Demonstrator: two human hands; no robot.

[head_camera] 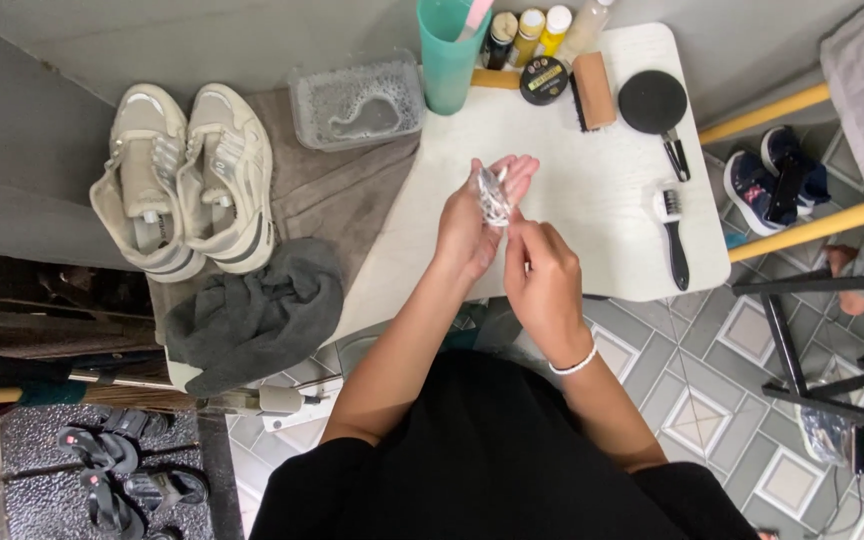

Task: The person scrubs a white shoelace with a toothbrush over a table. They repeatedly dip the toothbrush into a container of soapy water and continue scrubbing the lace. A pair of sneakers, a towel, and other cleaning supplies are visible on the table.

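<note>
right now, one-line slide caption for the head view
Both hands, left hand and right hand, work a bundle of white shoelaces over a white table beside pale sneakers.

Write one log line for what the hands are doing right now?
left hand: holds white shoelace | right hand: pinches shoelace | sneakers: on brown cloth, unlaced
</note>
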